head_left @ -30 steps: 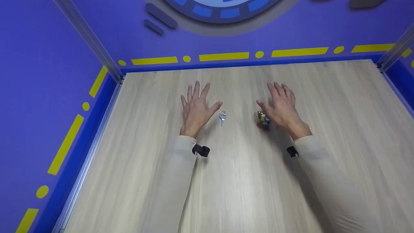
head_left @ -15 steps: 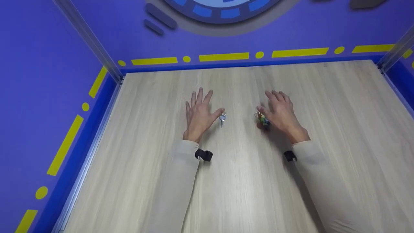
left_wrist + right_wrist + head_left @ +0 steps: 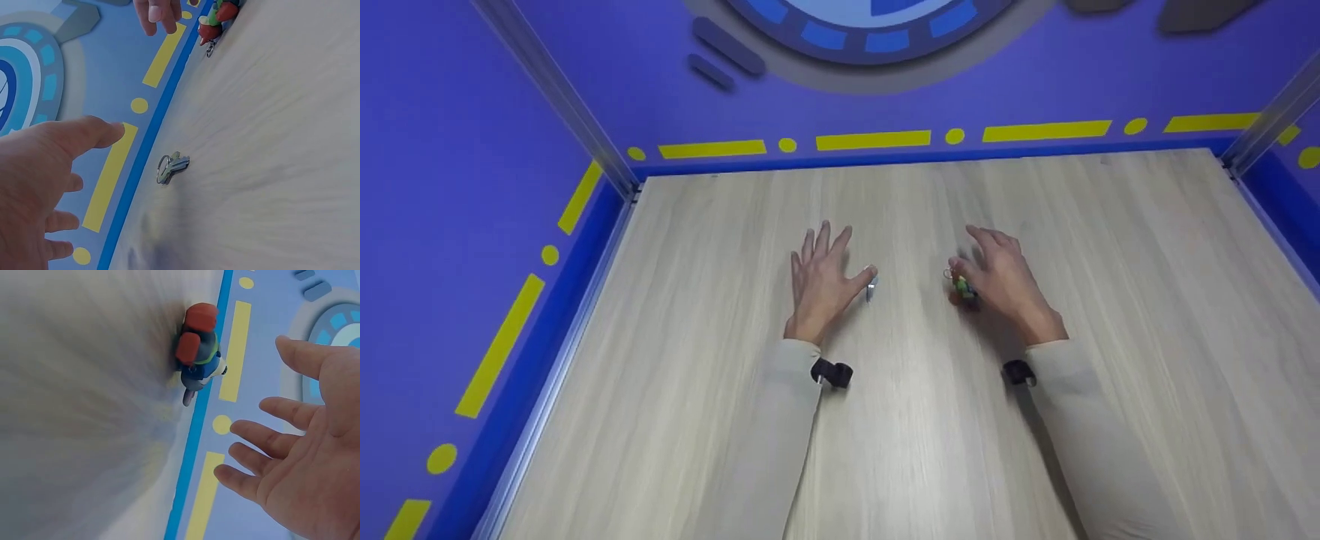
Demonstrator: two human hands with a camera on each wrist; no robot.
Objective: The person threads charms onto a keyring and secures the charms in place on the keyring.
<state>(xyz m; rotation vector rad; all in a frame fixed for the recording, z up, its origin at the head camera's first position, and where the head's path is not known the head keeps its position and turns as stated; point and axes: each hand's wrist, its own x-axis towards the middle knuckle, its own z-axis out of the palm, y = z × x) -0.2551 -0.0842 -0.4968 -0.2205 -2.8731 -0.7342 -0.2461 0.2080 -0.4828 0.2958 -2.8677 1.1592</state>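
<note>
A small silver key [image 3: 871, 291] lies on the wooden table; the left wrist view shows its split ring, with the key [image 3: 178, 163] lying flat. My left hand [image 3: 820, 283] hovers just left of it, fingers spread, the thumb covering part of the key in the head view. To the right, a small figurine keychain [image 3: 964, 289] in red, green and blue rests on the tabletop. My right hand [image 3: 1009, 283] is held over its right side, partly hiding it, fingers extended and loosely bent. In the right wrist view, a gap separates the figurine [image 3: 198, 349] from that hand.
The light wooden table [image 3: 915, 435] meets a blue back wall [image 3: 870, 105] with yellow dashes and dots. Another blue wall [image 3: 457, 187] borders the left side. Both wrists carry black camera mounts.
Both hands have drawn slightly nearer the person. The left thumb now covers more of the key, and the right fingers have bent a little over the figurine. Key and figurine stay in place.
</note>
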